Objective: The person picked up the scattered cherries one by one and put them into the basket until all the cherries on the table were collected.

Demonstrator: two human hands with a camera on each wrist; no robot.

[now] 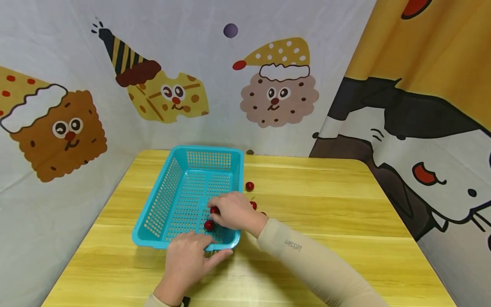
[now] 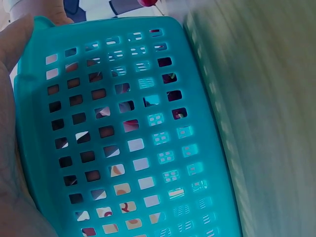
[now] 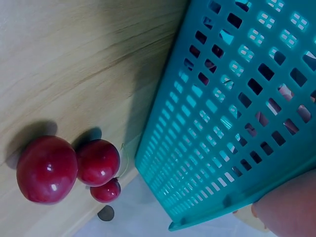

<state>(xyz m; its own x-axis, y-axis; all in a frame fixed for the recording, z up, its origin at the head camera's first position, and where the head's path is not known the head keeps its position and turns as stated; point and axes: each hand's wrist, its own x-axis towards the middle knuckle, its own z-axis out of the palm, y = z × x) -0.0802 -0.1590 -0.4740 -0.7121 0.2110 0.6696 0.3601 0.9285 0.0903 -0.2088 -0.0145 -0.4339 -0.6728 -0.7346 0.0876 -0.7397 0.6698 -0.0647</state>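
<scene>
A turquoise perforated plastic basket (image 1: 153, 202) stands on the table. My left hand (image 1: 188, 256) grips its near rim, fingers over the edge and thumb along the outside. Reaching over the right wall, my right hand (image 1: 234, 211) pinches a dark red cherry (image 1: 214, 210) low inside the basket, partly hidden by the fingers. A second cherry (image 1: 209, 225) lies just nearer in the basket. To the right of the basket are more cherries (image 1: 249, 186), one with its stem showing. The right wrist view has three loose cherries (image 3: 47, 169) beside the basket wall (image 3: 207, 123).
The light wooden table (image 1: 314, 192) stretches to the right of the basket. Behind it hangs a white cloth (image 1: 215, 128) with cartoon figures, and a yellow-topped printed cloth (image 1: 433, 51) hangs at the right.
</scene>
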